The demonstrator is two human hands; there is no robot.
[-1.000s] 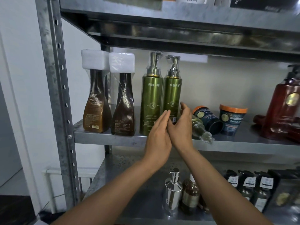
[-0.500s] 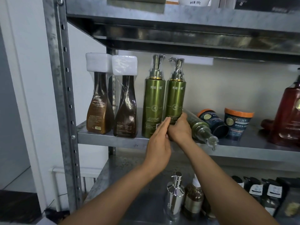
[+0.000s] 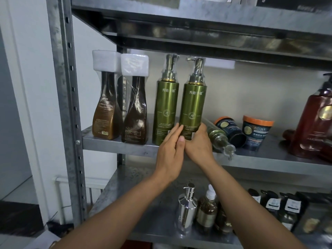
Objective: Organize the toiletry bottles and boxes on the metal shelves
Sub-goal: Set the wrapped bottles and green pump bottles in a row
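Note:
On the middle metal shelf [image 3: 116,147] two green pump bottles stand side by side. My right hand [image 3: 197,144] is wrapped around the base of the right green bottle [image 3: 193,105], thumb in front and fingers behind. My left hand [image 3: 170,151] is flat with straight fingers, and its fingertips touch that bottle's lower left side and my right thumb. The left green bottle [image 3: 165,108] stands untouched. Left of it are two brown bottles [image 3: 106,112] [image 3: 135,115] with white foam caps. A third green bottle [image 3: 218,137] lies on its side just right of my right hand.
Right of the lying bottle are an orange-lidded jar on its side [image 3: 230,131], an upright jar [image 3: 256,132] and a large red-brown pump bottle [image 3: 316,123]. The lower shelf holds a chrome pump bottle [image 3: 186,207], an amber bottle [image 3: 206,209] and dark bottles [image 3: 273,203]. A steel post [image 3: 62,87] bounds the left.
Both hands moved from in front of the shelf to the right green bottle. My right hand closed around its base and my left hand came up against its side.

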